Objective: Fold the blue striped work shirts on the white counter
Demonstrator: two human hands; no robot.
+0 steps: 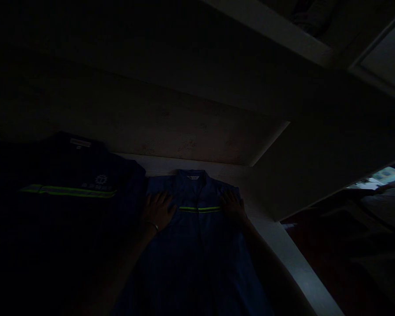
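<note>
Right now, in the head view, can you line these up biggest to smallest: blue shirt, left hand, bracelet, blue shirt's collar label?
1. Blue shirt
2. Left hand
3. Bracelet and collar label: too alike in the dark to rank.

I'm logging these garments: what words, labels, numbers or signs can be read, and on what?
No wording is legible.
Dark jacket: collar label, blurred.
Small tag below it: too small.
Gear emblem on chest: centre unclear.
Characters under it: blurred.
Blue jacket: neck label, too small.

Matt cloth shirt (186, 239), logoed jacket (69, 215) of matt cloth, smooth-looking ledge (294, 263), shiny bracelet (156, 226) (metal, by its gleam)
</note>
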